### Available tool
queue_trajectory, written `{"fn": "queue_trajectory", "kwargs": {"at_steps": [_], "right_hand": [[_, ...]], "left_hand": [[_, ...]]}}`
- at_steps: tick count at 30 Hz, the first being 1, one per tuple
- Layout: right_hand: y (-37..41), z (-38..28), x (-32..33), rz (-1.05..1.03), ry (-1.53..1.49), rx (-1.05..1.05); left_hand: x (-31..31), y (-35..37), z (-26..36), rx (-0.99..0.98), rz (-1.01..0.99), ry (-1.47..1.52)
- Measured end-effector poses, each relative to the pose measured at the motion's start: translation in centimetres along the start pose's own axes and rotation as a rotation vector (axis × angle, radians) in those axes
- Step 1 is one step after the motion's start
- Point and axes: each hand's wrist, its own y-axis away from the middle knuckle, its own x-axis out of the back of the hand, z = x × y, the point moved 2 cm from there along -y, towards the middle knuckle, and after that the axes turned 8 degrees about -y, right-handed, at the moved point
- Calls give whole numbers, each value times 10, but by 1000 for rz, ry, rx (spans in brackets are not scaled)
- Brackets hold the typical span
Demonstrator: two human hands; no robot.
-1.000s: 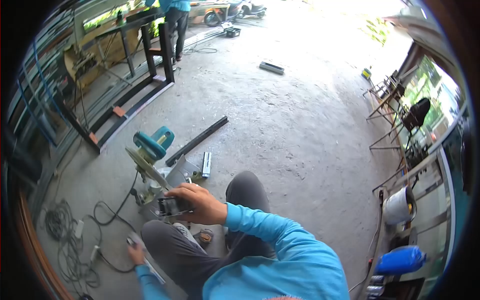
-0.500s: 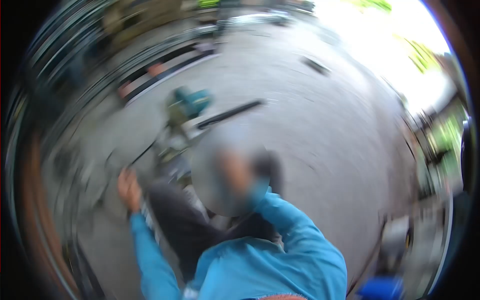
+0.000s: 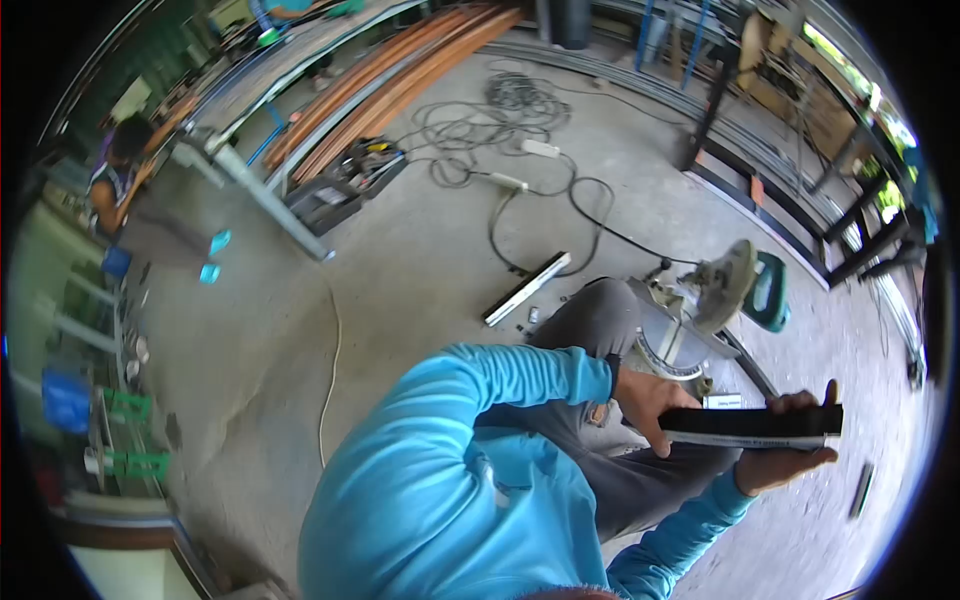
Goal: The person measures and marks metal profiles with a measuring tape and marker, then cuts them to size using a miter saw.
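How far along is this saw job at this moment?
Looks early, or between cuts. Done: one pale bar lies on the floor near the chop saw, possibly already cut. In hand: the left hand and right hand both grip a dark bar above the lap. To do: the dark bar is not yet on the saw, whose blade is raised.

One black bar (image 3: 750, 425), one pale bar (image 3: 527, 288), one saw (image 3: 715, 300), one toolbox (image 3: 345, 180)

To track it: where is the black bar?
Head view, lower right: the black bar is held by the left hand and right hand, below the chop saw.
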Motion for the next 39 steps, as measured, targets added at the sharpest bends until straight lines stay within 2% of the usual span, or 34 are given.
{"fn": "queue_trajectory", "kwargs": {"at_steps": [1, 3, 4, 5, 6, 7, 9, 11, 12, 14, 15, 16, 17, 18, 20, 21, 24, 25, 27, 29, 31, 33, 34, 37, 39], "right_hand": [[-3, 0, 8, -47, -15, 23], [3, 17, 11, 111, 67, 139], [6, 28, 21, 95, 221, 154], [12, 41, 34, 47, 367, 262], [21, 40, 20, -50, 491, 247], [28, 52, 21, -31, 594, 273], [31, 73, 37, -97, 438, 17], [19, 81, 50, -58, 338, -35], [17, 83, 58, -42, 296, -95], [9, 94, 68, -49, 406, -45], [7, 100, 70, -48, 423, 15], [10, 99, 74, -9, 436, -87], [7, 103, 89, 20, 446, -59], [5, 108, 103, 50, 456, -31], [-1, 105, 106, 104, 505, -103], [-2, 105, 116, 80, 508, -88], [-8, 106, 120, 57, 617, -62], [-10, 106, 120, 47, 656, -54], [-9, 109, 118, 85, 750, -60], [-7, 109, 125, 91, 850, -91], [-4, 111, 130, 121, 949, -101], [-4, 114, 131, 150, 995, -136], [-5, 115, 133, 164, 1003, -160], [-7, 118, 133, 153, 1029, -185], [-11, 111, 134, 130, 1060, -166]], "left_hand": [[4, -9, -3, 12, 51, -19], [9, -21, -11, 46, 137, -46], [11, -31, -17, 15, 201, -106], [12, -40, -22, 0, 241, -162], [12, -47, -21, -13, 287, -213], [14, -53, -21, -26, 338, -270], [5, -56, -35, 18, 287, -251], [5, -57, -36, 112, 148, -238], [3, -56, -39, 65, 124, -166], [22, -58, -54, -24, 122, -38], [40, -62, -54, -80, 288, 11], [70, -58, -49, -145, 318, -68], [101, -48, -43, -100, 416, -176], [119, -33, -53, 37, 653, -192], [154, -1, -72, 321, 1128, -119], [197, 5, -79, 393, 1193, -256], [243, 142, -234, 730, 1149, -627], [237, 197, -280, 854, 1089, -711], [202, 287, -328, 1183, 917, -753], [153, 345, -337, 1254, 846, -802], [105, 361, -337, 1198, 826, -679], [71, 351, -335, 1030, 686, -738], [57, 348, -343, 1030, 638, -701], [29, 338, -381, 1005, 739, -833], [34, 317, -377, 1052, 715, -968]]}}
